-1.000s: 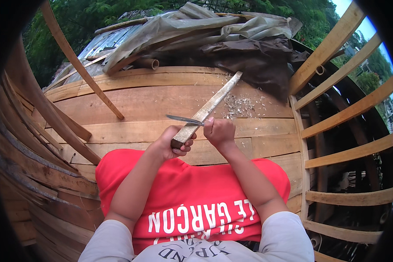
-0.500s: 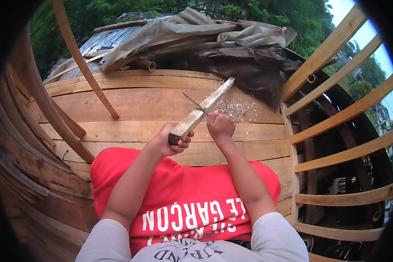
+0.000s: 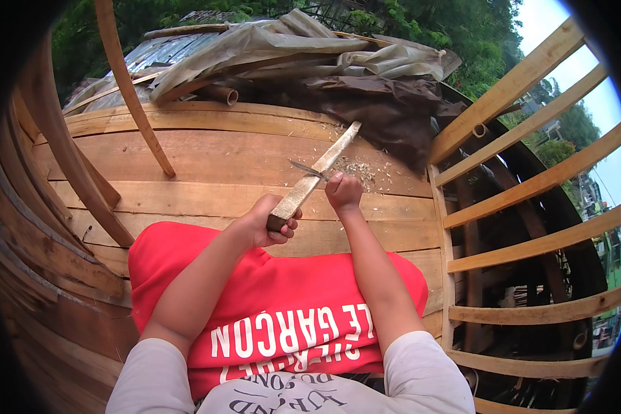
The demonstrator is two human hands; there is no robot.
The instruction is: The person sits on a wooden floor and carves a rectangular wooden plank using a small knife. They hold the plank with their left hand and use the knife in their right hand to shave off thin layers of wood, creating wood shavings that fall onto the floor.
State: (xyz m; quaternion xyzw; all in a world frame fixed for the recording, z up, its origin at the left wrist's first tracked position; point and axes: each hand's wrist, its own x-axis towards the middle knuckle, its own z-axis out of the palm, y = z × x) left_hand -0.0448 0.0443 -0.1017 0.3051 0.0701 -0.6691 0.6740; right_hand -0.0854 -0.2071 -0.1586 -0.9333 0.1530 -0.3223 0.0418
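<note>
Wooden stick (image 3: 312, 176): 1, left hand (image 3: 263, 224) grips | knife (image 3: 308, 170): 1, right hand (image 3: 343, 192) grips

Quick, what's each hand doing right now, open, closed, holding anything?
Left hand: closed around the near end of the wooden stick.
Right hand: closed on the handle of the knife, its blade against the stick.

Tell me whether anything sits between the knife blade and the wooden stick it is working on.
Nothing visible does. The right hand holds the knife with its blade laid straight against the wooden stick, which the left hand grips at its near end. Only loose shavings lie beyond, on the planks.
</note>
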